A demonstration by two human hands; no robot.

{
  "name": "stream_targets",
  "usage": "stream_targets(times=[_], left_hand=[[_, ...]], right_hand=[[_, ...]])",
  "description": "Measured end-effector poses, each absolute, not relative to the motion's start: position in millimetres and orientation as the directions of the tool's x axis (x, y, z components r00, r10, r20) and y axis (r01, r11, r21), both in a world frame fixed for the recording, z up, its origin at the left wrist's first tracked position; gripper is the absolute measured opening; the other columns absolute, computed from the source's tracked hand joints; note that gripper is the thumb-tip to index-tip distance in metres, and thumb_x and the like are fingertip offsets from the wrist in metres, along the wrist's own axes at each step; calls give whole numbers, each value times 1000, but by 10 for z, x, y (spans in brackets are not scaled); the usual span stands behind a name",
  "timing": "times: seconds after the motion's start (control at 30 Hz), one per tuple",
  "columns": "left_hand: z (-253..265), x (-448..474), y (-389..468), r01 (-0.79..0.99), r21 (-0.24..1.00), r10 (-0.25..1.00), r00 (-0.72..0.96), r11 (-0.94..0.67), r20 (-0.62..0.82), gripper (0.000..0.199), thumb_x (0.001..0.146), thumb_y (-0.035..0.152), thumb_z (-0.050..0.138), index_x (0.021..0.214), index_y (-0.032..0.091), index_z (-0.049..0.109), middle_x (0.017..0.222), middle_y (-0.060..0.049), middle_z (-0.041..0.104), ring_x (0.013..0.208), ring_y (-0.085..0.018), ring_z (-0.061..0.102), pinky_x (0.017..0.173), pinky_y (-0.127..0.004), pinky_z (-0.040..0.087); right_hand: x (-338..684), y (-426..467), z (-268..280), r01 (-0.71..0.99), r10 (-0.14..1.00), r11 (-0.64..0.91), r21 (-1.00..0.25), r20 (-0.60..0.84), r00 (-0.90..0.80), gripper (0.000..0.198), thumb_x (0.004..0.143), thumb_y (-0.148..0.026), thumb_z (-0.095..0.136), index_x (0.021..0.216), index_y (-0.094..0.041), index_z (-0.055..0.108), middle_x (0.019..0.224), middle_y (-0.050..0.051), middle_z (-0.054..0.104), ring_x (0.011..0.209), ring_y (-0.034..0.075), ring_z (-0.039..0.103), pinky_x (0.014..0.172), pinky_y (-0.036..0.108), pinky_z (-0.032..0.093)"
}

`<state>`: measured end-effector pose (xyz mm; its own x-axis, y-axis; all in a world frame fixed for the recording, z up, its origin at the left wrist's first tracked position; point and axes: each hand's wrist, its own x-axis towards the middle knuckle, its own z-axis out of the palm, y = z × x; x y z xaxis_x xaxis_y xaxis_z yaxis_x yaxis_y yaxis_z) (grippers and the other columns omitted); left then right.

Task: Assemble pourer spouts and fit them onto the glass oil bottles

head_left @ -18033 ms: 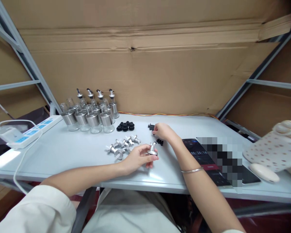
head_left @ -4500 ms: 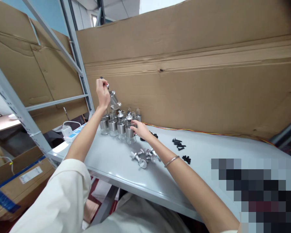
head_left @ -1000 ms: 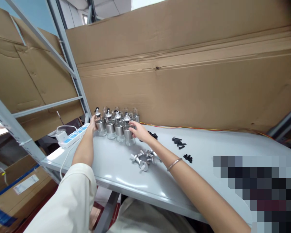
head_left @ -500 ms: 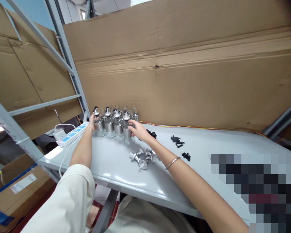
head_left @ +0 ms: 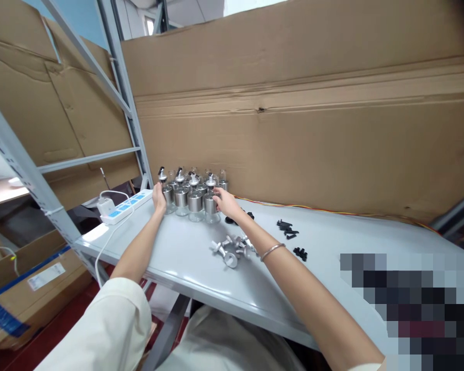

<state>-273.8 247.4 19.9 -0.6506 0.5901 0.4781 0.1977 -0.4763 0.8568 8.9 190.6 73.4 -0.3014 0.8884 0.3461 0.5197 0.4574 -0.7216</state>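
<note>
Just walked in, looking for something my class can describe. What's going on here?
Someone's left hand and right hand are at opposite ends of the front row of bottles. The four in front stand upright with pourers on; the visible necks behind look bare. Loose metal parts and black parts lie on the table.

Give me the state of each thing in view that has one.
Front bottles: upright, spouts fitted.
Back bottles: upright, without spouts.
Loose metal spouts: lying jumbled together.
Black levers: lying loosely piled.
Small black caps: clustered.
Black stoppers: partly hidden from view.
Charger: plugged into the power strip.
Left hand: against the leftmost front bottle.
Right hand: open, at the rightmost front bottle.
</note>
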Motion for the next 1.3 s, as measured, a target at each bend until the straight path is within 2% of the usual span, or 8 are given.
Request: stream_targets(times=[0.17,0.33,0.43,0.53,0.63,0.8,1.03,1.3], left_hand=[[147,-2738,2423,289,871,558,-677,-397,479,51,88,57,33,88,15,62,99,-11,68,105,-25,60,103,-39,39],[121,-2659,2373,422,828,491,-668,-369,560,46,90,54,33,100,17,57,111,-12,64,112,-26,56,105,-41,37],[123,-2585,2314,522,769,433,-635,-369,640,48,91,54,33,117,17,48,127,-15,55,122,-26,50,108,-41,32],[140,-2542,2250,649,653,400,-519,-390,755,71,80,61,50,132,15,37,146,-19,34,137,-29,32,114,-42,23],[142,-2542,2221,829,402,373,-258,-388,891,92,69,65,61,137,11,30,150,-24,23,142,-34,20,114,-48,18],[91,-2544,2279,904,169,394,0,-393,919,89,68,65,63,134,14,33,148,-25,23,140,-37,21,111,-54,21],[61,-2502,2311,884,182,370,-11,-431,929,64,74,64,59,113,16,42,142,-23,30,138,-34,26,111,-53,23],[143,-2524,2237,854,354,374,-208,-380,904,76,68,66,64,119,17,35,144,-23,25,138,-33,27,112,-50,23]], right_hand=[[109,1878,690,555,885,465,-690,343,-314,45,88,-24,50,132,-14,47,129,16,55,120,23,53,101,37,39],[-100,1650,663,624,921,384,-680,334,-203,98,64,-45,75,142,-8,28,139,26,37,131,39,36,101,51,36],[-341,1530,680,655,928,308,-690,370,-46,109,61,-43,78,145,-9,16,140,28,33,129,42,35,97,55,38],[-502,1501,676,657,920,273,-703,391,35,104,64,-34,77,144,-10,14,137,26,35,125,42,39,95,54,41],[-525,1555,636,638,912,270,-721,403,70,94,65,-29,76,140,-12,22,132,24,39,121,39,44,94,49,43],[-467,1685,570,611,912,298,-733,408,44,82,70,-25,71,136,-10,25,128,24,37,119,39,46,95,47,42],[-413,1775,512,565,909,356,-744,416,-24,83,68,-21,69,135,-13,21,131,24,36,127,36,41,99,48,37],[-288,1879,494,529,921,373,-762,374,-111,55,74,-24,62,122,-14,37,124,20,46,121,29,49,97,41,40]])
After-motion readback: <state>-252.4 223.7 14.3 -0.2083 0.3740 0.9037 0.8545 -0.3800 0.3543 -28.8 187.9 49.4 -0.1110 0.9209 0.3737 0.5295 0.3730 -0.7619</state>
